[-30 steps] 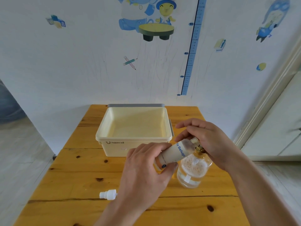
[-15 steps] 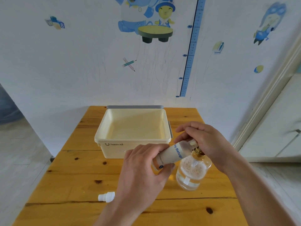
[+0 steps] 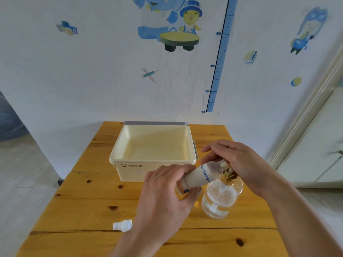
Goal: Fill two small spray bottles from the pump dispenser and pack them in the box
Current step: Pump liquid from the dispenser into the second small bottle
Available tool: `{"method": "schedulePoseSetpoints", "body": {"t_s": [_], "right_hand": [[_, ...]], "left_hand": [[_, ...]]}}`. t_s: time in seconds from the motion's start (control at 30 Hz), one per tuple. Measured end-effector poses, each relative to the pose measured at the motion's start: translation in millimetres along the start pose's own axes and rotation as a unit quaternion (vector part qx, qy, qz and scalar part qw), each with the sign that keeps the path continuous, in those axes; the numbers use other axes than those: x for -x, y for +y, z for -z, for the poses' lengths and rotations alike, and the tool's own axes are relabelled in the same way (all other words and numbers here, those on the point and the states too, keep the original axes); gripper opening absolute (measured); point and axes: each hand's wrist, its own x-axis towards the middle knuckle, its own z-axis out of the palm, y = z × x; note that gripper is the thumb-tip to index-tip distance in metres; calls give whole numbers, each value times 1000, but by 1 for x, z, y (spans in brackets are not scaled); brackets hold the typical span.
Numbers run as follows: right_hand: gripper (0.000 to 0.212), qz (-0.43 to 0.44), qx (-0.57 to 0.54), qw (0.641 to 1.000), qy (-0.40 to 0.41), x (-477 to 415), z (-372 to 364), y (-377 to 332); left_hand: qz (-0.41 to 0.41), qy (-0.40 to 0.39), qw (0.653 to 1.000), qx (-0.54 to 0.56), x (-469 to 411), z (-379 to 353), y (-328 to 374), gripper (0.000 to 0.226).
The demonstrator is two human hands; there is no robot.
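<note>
On the table (image 3: 92, 210), box (image 3: 115, 160) open behind, pump dispenser (image 3: 220, 199) upright at right; our right hand (image 3: 241, 164) curls over its pump, our left hand (image 3: 165, 197) grips the spray bottle (image 3: 198, 178) slanted, mouth at the spout; cap (image 3: 122, 225) lies near-left

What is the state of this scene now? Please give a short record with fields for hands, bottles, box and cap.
left hand: grips the small spray bottle, tilted, open neck at the pump spout
right hand: curled over the head of the pump dispenser
pump dispenser: upright on the table, partly full, foamy
box: open, no bottle visible inside
spray cap: lies on the table, left of the left wrist
</note>
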Motion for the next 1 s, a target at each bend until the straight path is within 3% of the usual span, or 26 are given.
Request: {"method": "schedulePoseSetpoints", "body": {"t_s": [0.2,0.43,0.53,0.83,1.0], "right_hand": [[32,-8,30,999,34,-1,-5,3],[40,-15,13,1000,4,-1,-1,0],[44,-17,17,999,39,-3,-4,2],[36,-15,25,1000,-9,-1,2,-3],[29,-12,33,999,25,-2,-3,4]], "left_hand": [[-2,-13,1000,-3,0,0,-1,32],[0,-9,1000,-3,1,1,-2,33],[-6,-11,1000,-1,-1,1,-1,32],[-6,-5,1000,0,0,3,1,33],[-6,-18,1000,-3,1,0,0,32]]}}
